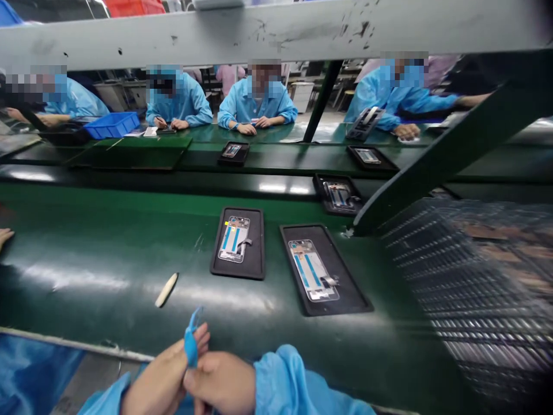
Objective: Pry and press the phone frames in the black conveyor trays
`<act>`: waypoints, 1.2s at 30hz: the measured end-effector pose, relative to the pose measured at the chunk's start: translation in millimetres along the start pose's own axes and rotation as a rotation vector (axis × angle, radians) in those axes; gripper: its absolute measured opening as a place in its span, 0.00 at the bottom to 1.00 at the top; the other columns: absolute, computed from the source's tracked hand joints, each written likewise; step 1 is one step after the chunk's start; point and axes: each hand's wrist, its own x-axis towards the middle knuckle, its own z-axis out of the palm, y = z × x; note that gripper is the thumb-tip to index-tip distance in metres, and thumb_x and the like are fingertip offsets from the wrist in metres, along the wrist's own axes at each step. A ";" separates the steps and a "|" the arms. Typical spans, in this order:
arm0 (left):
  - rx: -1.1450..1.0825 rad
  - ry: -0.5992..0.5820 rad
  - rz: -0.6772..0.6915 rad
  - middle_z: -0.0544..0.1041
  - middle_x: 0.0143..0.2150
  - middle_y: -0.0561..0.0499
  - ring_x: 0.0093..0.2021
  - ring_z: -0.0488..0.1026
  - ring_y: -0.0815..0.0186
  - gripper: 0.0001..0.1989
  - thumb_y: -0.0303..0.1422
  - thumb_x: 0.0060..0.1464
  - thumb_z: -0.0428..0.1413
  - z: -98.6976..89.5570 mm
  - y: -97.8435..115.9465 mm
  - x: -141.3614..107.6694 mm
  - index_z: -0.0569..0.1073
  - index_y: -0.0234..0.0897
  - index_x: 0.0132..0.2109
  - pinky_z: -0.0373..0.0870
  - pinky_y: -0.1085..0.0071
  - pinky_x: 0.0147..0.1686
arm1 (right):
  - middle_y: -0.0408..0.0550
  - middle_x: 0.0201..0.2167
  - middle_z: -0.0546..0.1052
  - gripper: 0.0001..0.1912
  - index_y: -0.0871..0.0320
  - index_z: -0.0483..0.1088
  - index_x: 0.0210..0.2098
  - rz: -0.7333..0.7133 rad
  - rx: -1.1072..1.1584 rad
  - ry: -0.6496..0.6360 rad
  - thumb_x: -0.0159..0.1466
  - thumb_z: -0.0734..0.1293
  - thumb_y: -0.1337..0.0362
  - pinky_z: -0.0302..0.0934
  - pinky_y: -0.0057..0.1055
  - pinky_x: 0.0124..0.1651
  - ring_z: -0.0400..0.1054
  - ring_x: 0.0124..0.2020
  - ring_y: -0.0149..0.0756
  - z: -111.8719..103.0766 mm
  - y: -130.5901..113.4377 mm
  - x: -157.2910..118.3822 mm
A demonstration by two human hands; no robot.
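At the front edge of the green bench, my left hand (162, 372) is raised with its visible fingers stretched out. A blue wrist strap (190, 346) loops around it, the loose end sticking up. My right hand (222, 374) crosses over the left and its closed fingers pinch the strap; the exact grip is partly hidden. Beyond the hands lies a small pale tool with a dark tip (166, 290). Two black trays, a left one (256, 253) and a right one (341, 276), hold phone frames, the left frame (237, 237) and the right frame (311, 271), with blue strips.
Stacked clear plastic trays (470, 288) stand at the right. A slanted green post (432, 155) rises beside another black tray (320, 187). A grey beam (216, 37) crosses overhead. Several co-workers in blue smocks sit opposite, near a blue bin (114, 125). Another person's fingers (5, 236) show at left.
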 end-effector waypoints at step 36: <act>1.352 0.565 0.541 0.72 0.38 0.39 0.42 0.68 0.53 0.23 0.40 0.53 0.39 -90.0 31.9 103.7 0.68 0.31 0.47 0.63 0.63 0.40 | 0.51 0.42 0.72 0.17 0.55 0.68 0.46 0.439 -0.752 0.962 0.61 0.56 0.61 0.55 0.31 0.48 0.65 0.45 0.39 -112.9 -16.4 4.9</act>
